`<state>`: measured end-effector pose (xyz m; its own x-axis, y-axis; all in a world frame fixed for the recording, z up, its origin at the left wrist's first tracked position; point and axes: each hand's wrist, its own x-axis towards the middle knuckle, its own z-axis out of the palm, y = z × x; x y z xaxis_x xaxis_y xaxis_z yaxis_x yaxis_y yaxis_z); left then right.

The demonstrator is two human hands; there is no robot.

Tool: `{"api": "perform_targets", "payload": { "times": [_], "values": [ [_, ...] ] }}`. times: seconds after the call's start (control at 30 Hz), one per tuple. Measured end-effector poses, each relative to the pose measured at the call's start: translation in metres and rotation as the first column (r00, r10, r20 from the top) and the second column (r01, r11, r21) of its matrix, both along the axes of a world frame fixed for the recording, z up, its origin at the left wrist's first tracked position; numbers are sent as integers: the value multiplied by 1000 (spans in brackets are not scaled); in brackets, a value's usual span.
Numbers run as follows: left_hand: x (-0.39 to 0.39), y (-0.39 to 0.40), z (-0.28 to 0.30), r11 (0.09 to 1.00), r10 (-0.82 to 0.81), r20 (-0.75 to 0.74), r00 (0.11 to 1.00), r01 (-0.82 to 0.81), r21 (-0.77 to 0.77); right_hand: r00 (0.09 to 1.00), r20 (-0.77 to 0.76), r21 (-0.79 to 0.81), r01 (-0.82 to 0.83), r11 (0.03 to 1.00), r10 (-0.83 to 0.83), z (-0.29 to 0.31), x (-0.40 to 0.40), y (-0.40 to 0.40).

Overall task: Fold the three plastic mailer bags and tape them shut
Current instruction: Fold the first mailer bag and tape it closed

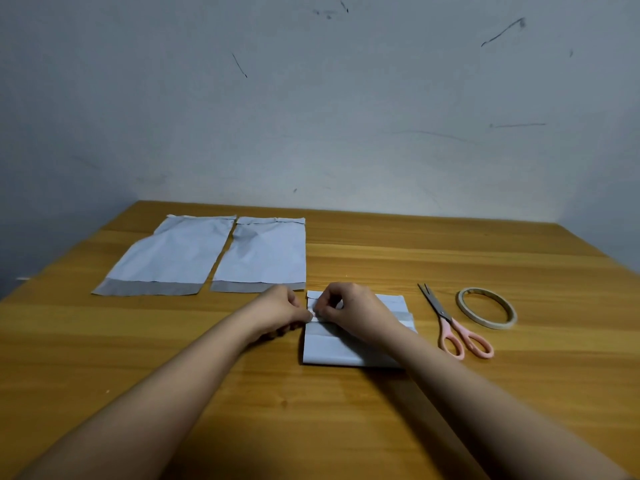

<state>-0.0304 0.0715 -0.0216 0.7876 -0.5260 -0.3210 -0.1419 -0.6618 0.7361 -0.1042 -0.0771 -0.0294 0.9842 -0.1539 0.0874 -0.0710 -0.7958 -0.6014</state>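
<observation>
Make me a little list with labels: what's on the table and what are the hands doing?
Table: wooden
Flat bags: two, side by side, far left
Folded bag: near middle
Left hand: pinches folded bag's left edge
Right hand: pinches same spot
Scissors: pink handles, right of folded bag
Tape roll: right of scissors

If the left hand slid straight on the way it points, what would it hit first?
Probably the right hand: the left hand points rightward along the folded bag, and both meet at its left edge.
</observation>
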Motion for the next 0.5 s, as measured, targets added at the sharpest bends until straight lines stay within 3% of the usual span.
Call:
{"api": "perform_targets", "payload": {
  "times": [0.1,0.3,0.5],
  "values": [
    [-1,0,1,1000,13,-30,999,-13,-27,1000,10,-22,3,1000,-3,-1,0,0],
    [-2,2,5,996,53,-80,995,-59,-64,995,59,-286,-61,956,81,1,-2,-5],
    [-3,2,8,994,66,-86,994,-73,-77,989,58,-332,-108,937,135,-1,2,-9]
  ]
}}
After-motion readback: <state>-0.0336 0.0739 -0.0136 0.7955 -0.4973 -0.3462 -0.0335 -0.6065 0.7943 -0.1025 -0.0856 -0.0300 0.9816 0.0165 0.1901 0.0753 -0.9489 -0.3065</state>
